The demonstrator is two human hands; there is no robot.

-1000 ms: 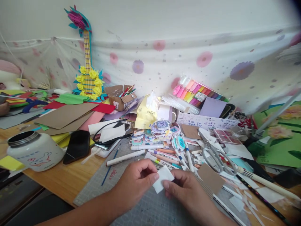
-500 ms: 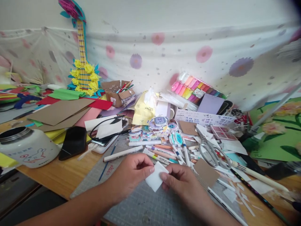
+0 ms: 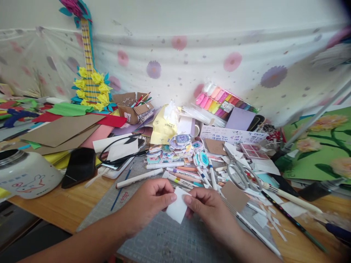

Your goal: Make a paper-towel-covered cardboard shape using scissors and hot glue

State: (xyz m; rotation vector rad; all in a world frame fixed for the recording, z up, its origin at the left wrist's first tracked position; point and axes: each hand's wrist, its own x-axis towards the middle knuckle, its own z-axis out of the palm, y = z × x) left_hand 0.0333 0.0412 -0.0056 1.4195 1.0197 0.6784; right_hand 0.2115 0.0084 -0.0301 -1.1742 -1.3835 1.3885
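Observation:
A small white piece of paper (image 3: 177,209), roughly square, is held up between both hands above the grey cutting mat (image 3: 148,233). My left hand (image 3: 153,199) pinches its left edge between thumb and fingers. On the other side, my right hand (image 3: 207,204) grips the right edge with the thumb in front and the fingers behind. Just beyond the hands lie several marker pens (image 3: 183,175), with a pile of cut-out paper stickers (image 3: 179,146) behind them.
Large scissors (image 3: 241,171) and paper scraps lie to the right, near a speckled stick (image 3: 293,219). On the left are a black phone (image 3: 79,166) and a white jar (image 3: 30,173). A paper guitar (image 3: 89,76) leans on the wall behind a cardboard box (image 3: 133,109).
The view has shifted slightly, so the surroundings sit further left. The white paper has turned a little and my right thumb has moved higher on it; both hands still grip it.

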